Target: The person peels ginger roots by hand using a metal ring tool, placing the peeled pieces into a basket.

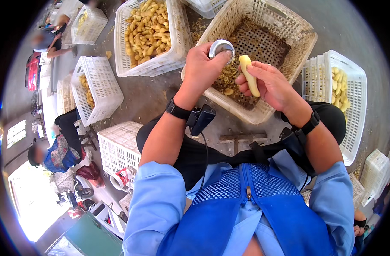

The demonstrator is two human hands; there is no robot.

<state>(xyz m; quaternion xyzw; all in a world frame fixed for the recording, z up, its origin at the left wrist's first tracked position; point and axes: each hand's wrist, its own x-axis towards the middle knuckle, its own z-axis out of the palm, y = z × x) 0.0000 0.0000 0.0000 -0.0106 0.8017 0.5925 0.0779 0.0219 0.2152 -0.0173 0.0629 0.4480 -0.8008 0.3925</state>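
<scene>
My left hand (203, 68) is closed on a round silver metal tool with a rim (221, 45), its thumb pressed against the inside; the exact kind of tool is not clear. Between the fingers and thumb of my right hand (275, 83) is a pale yellow peeled root (249, 76), held nearly upright. Both hands are above a dirty off-white plastic crate (246, 114), with the tool and root a short gap apart. Yellowish peelings (230, 80) and brown dirt lie in the bottom of this crate.
At the upper left, a white crate (178, 55) holds many yellow-brown roots (148, 32). Peeled roots (339, 87) fill part of a white crate (358, 115) on the right. An upturned crate (120, 143) stands by my left knee. Other people (62, 147) sit farther left.
</scene>
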